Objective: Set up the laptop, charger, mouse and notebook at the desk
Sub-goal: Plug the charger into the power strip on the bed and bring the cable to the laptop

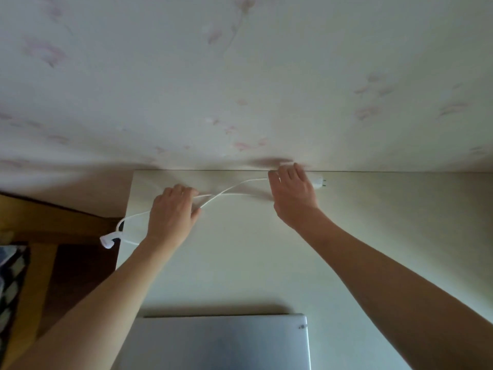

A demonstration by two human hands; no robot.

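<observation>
A closed silver laptop [221,341] lies at the near edge of the white desk [240,263]. My right hand [293,190] grips the white charger brick [318,182] near the desk's back edge, its prongs pointing right. The charger's white cable [232,188] runs left across the desk to my left hand [172,212], which is closed on it. Beyond that hand the cable loops off the desk's left edge, and its connector end [106,241] hangs there. No mouse or notebook is in view.
A wall with pale floral wallpaper [240,76] rises directly behind the desk. To the left of the desk lie a wooden floor [66,236] and a patterned fabric item [10,276] at the frame's edge.
</observation>
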